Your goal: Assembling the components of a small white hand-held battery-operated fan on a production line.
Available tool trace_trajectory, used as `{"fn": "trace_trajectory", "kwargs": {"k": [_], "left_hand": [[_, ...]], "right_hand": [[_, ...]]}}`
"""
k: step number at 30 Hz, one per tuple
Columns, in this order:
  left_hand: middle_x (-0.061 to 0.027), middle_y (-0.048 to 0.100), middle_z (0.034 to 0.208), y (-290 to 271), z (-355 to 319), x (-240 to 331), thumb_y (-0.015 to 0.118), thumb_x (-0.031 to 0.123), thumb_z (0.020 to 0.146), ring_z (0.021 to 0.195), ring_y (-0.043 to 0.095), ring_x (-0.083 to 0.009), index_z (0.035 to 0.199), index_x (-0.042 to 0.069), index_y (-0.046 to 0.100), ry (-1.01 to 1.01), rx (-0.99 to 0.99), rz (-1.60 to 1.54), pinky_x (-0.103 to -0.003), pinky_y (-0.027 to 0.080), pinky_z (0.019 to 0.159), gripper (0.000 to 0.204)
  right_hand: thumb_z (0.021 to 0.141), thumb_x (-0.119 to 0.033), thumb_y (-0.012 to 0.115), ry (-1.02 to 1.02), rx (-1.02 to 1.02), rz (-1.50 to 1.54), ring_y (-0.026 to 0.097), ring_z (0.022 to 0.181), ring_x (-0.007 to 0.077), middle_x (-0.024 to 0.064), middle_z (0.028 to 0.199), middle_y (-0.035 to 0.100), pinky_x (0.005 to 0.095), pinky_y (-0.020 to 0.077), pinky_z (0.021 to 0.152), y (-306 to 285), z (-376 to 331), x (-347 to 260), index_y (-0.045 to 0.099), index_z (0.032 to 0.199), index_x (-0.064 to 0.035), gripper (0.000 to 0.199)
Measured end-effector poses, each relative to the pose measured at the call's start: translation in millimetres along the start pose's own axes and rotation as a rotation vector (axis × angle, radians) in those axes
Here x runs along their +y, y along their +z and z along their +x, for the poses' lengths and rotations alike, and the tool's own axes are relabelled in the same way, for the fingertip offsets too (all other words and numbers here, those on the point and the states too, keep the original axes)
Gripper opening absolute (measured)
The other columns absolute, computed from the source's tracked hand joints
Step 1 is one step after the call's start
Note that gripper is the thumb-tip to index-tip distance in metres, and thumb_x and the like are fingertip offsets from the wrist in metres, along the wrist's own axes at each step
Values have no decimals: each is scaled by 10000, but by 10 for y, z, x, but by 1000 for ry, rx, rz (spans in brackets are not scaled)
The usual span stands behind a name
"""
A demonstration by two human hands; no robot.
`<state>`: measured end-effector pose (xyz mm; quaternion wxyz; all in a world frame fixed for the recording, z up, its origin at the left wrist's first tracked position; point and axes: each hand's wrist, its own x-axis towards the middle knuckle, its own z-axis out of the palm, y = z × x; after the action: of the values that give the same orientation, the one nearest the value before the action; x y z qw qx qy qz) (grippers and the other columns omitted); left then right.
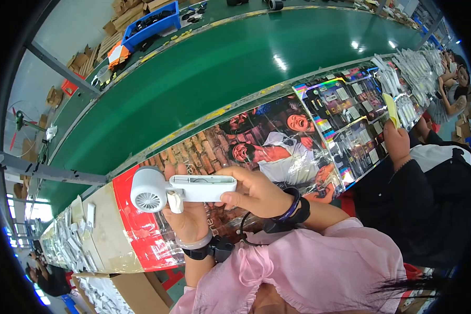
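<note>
A white handheld fan (206,194) with a round, grilled head is held sideways over the bench. Its head points left, and a long recessed slot shows along the upper side of its handle. My right hand (260,194) pinches the handle's right end between thumb and fingers. From below, my left hand (190,222) holds the fan near the neck, with fingertips showing behind it. A white wrap (176,203) sits at the left thumb, in front of the neck; whether it is tape or cloth I cannot tell.
The bench is covered with a printed sheet (214,144). Beyond it runs a green conveyor belt (204,78). White parts (73,235) lie at the left, above an open carton (136,293). On the right, a co-worker's hand (396,140) holds a yellow piece near bagged items (416,68).
</note>
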<state>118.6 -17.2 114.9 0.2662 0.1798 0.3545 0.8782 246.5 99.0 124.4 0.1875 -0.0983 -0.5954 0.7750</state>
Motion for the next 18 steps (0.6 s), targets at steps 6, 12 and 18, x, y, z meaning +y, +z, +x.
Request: {"fn": "trace_trajectory", "kwargs": {"k": [6,12,18], "left_hand": [[-174,419,1461,138,20,24,654,222,914,1324,446,-348,1444,32,339,31,62,50,-484,455,1041,645],[-200,488,1389,18,212,82,605,77,923,1252,521,-341,1400,15,395,-10,106,54,-447,483,1012,525],[-213,569,1287,-299,1044,488,601,75,896,1092,624,-296,1335,-34,443,-393,25,361,-425,559,877,479]], "right_hand": [[976,-157,579,-32,55,50,662,824,124,85,954,647,264,537,704,36,34,48,466,1261,26,357],[966,-189,598,102,4,-89,665,721,125,68,805,662,267,518,651,-25,145,-32,517,1233,16,346],[953,-221,608,23,-137,-461,667,733,167,118,859,697,299,503,643,-382,203,82,575,1196,7,335]]}}
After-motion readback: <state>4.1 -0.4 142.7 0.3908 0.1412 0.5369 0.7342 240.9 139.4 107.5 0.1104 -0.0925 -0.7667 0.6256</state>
